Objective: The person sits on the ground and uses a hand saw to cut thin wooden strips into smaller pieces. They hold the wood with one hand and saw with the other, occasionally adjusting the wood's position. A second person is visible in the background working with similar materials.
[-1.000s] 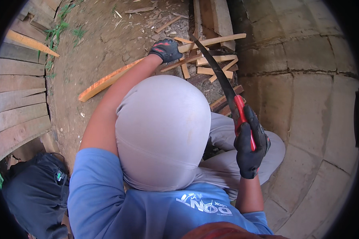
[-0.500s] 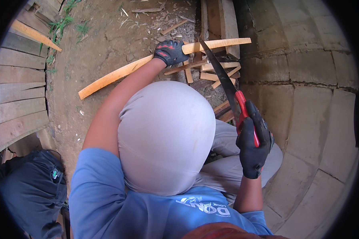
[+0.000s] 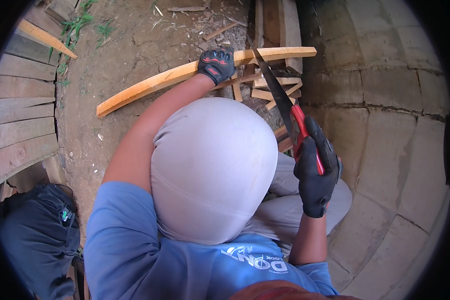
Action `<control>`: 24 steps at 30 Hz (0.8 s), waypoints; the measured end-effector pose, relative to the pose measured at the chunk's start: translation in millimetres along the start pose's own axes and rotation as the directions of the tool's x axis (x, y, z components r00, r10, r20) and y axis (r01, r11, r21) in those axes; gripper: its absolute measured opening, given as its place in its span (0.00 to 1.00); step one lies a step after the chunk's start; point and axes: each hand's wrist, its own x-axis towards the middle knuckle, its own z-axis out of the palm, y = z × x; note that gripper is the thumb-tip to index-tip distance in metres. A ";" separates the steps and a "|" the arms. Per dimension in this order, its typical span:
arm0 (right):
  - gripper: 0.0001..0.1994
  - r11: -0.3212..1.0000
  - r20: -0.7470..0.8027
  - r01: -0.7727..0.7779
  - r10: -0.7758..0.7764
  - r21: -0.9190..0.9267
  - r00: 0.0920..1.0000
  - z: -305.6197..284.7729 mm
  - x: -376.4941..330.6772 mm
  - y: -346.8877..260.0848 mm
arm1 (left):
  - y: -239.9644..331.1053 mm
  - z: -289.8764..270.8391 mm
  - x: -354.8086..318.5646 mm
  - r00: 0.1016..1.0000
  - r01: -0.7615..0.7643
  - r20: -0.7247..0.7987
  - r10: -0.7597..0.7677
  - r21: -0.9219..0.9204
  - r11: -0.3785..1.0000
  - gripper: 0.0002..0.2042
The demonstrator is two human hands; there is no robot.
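Note:
A long, pale strip of wood point(image 3: 152, 86) stretches from left to right in front of my raised knee. My left hand point(image 3: 216, 65), in a black glove with red marks, is closed around it right of its middle. The black-gloved right hand point(image 3: 317, 170) grips a handsaw point(image 3: 279, 94) by its red handle. The saw's dark blade slants up and away to the left, its tip end lying against the strip just right of my left hand. Whether it has cut into the wood, I cannot tell.
Short wood offcuts point(image 3: 276, 82) lie heaped beneath the strip's right part. Thick timbers point(image 3: 288, 30) stand behind them, beside a block wall point(image 3: 380, 130) on the right. Planks point(image 3: 22, 117) line the left side, with dark cloth point(image 3: 37, 240) below. Wood chips litter the dirt floor.
The right hand and saw have pushed slightly away from me, more of the blade passing beyond the strip. The strip's left end has risen a little, and my left hand has shifted slightly right.

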 end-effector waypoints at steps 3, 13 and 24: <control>0.18 1.000 0.007 -0.018 0.018 0.005 1.000 -1.4 2.3 -2.0 | -2.0 -1.3 1.7 1.000 -0.009 -0.004 0.009 -0.020 1.000 0.19; 0.18 0.995 -0.056 -0.102 0.101 -0.003 0.993 0.9 3.0 -2.5 | -1.5 -2.4 1.0 1.000 -0.010 0.010 0.010 -0.023 1.000 0.20; 0.19 0.988 -0.019 0.151 -0.150 0.033 0.988 30.3 14.3 -5.6 | -3.2 2.8 4.8 0.999 -0.020 -0.051 0.019 -0.017 1.000 0.18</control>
